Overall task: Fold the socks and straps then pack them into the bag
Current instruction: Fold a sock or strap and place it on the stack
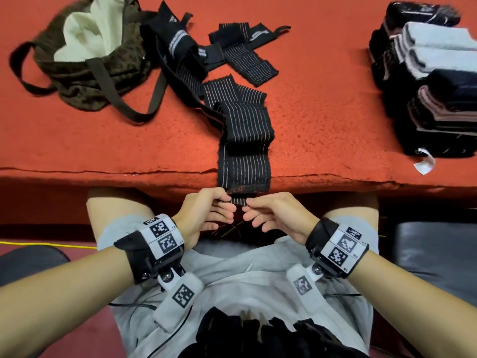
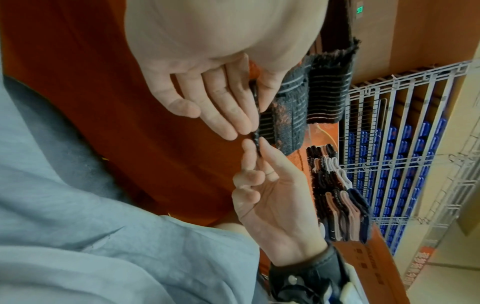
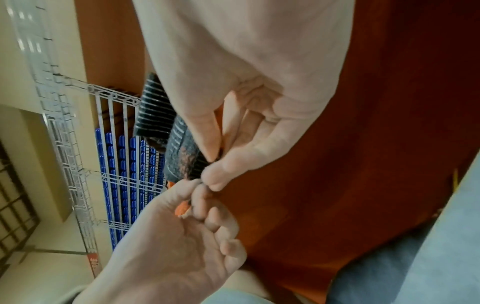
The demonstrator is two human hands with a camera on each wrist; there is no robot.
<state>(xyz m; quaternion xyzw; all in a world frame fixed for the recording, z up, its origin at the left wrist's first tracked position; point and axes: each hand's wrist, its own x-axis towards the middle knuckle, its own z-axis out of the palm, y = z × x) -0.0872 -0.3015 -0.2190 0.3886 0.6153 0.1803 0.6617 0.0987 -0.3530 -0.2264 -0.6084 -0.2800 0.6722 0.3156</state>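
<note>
Both hands meet just below the near edge of the counter (image 1: 77, 140). The left hand (image 1: 206, 213) and the right hand (image 1: 273, 215) each pinch the hanging end of the striped strap (image 1: 245, 140), fingertips almost touching, neither nearer than the other. The strap's long axis runs straight away from the person, over the edge and across the counter, doubled on itself midway. Judgement: rolling or folding proceeds from this end outward. Beyond, left, lies the open bag (image 1: 85, 55); far right, stacked folded socks (image 1: 433, 81).
</note>
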